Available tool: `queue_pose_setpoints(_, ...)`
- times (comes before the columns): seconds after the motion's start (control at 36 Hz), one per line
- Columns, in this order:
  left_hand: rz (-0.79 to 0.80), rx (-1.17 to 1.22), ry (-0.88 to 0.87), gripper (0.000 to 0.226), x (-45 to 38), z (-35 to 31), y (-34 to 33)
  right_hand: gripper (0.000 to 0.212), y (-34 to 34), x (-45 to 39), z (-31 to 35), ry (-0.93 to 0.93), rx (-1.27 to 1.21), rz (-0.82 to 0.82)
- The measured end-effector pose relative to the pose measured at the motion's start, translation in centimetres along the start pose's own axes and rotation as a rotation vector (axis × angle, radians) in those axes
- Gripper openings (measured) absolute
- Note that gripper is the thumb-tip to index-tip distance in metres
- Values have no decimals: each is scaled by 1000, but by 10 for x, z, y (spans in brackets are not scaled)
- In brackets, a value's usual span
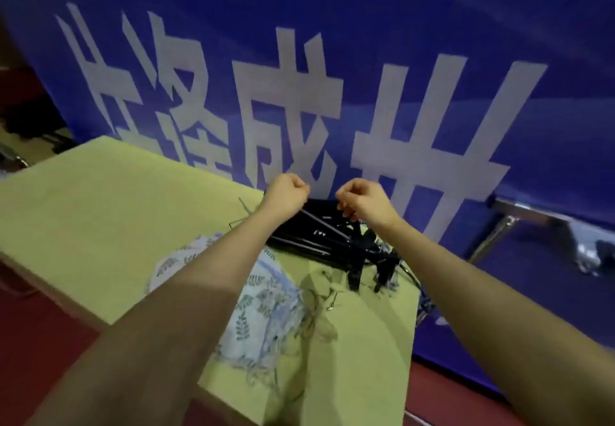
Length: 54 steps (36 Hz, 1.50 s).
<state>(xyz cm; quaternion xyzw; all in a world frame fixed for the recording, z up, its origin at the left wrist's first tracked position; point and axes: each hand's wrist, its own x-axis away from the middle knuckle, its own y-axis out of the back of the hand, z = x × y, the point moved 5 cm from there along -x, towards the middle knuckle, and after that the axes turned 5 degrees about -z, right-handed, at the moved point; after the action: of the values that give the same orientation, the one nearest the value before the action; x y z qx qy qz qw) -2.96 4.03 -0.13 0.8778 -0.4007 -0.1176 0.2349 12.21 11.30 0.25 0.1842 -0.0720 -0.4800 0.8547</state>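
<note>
Black hangers just below curled fingers.

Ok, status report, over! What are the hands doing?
Left hand, right hand: fingers curled, over the heap of thin black hangers. Whether they hold one: hidden. White leaf-print cloth nearer, not in the way.

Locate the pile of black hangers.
Head view: the pile of black hangers lies at the far right edge of the table, below the left hand and right hand, beyond the floral cloth.
</note>
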Motion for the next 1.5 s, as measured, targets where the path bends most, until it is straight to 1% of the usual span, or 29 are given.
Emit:
queue_pose_setpoints(0.06,25,-60,5,27,7,23,-1,16,-16,5,-16,-8,40,36)
queue_pose_setpoints(0.17,115,-154,99,17,26,80,-7,21,-58,20,-60,-70,111,125)
queue_pose_setpoints(0.28,176,-170,176,11,39,127,-8,10,-102,28,-92,-103,175,221)
queue_pose_setpoints(0.33,178,-158,210,9,46,145,-7,10,-122,32,-104,-93,260,267)
queue_pose_setpoints(0.42,183,-129,271,11,51,167,-10,19,-150,36,-121,-84,388,356)
queue_pose_setpoints(0.47,190,-122,316,10,54,181,-13,31,-168,39,-134,-44,488,443)
queue_pose_setpoints(0.53,209,-126,323,10,58,191,-18,48,-182,42,-145,-11,567,520)
queue_pose_setpoints(0.58,239,-134,320,12,61,198,-21,55,-190,46,-152,17,651,541)
queue_pose_setpoints(0.64,290,-160,329,13,62,201,-24,46,-194,45,-153,78,718,502)
queue_pose_setpoints(0.69,326,-191,323,13,62,202,-25,35,-194,41,-147,144,735,441)
queue_pose_setpoints(0.75,339,-233,297,15,60,200,-24,26,-191,35,-141,139,644,380)
queue_pose_setpoints(0.81,330,-287,260,28,57,192,-21,18,-185,29,-132,101,495,307)
queue_pose_setpoints(0.86,297,-345,182,38,51,182,-18,14,-178,25,-124,79,399,248)
queue_pose_setpoints(0.92,271,-386,104,42,46,167,-12,15,-172,21,-117,63,366,208)
queue_pose_setpoints(0.97,254,-418,44,40,40,153,-6,15,-164,17,-109,61,330,179)
queue_pose_setpoints(1.08,154,-432,-29,23,29,122,10,15,-147,8,-85,66,168,122)
queue_pose_setpoints(1.14,100,-426,-98,23,24,104,17,13,-138,4,-69,80,102,87)
queue_pose_setpoints(1.22,41,-432,-247,32,23,76,28,4,-127,-4,-52,130,113,30)
queue_pose_setpoints(1.25,20,-485,-318,34,24,68,32,2,-125,-5,-46,136,114,21)
queue_pose_setpoints(1.33,10,-787,-493,37,28,53,34,15,-119,-8,-37,141,140,4)
queue_pose_setpoints(1.42,29,-1013,-560,41,30,48,34,10,-113,-8,-34,184,292,-39)
queue_pose_setpoints(1.44,29,-1053,-565,42,30,46,35,10,-111,-8,-33,169,299,-55)
queue_pose_setpoints(1.5,22,-1101,-560,43,31,42,36,9,-109,-6,-30,136,226,-58)
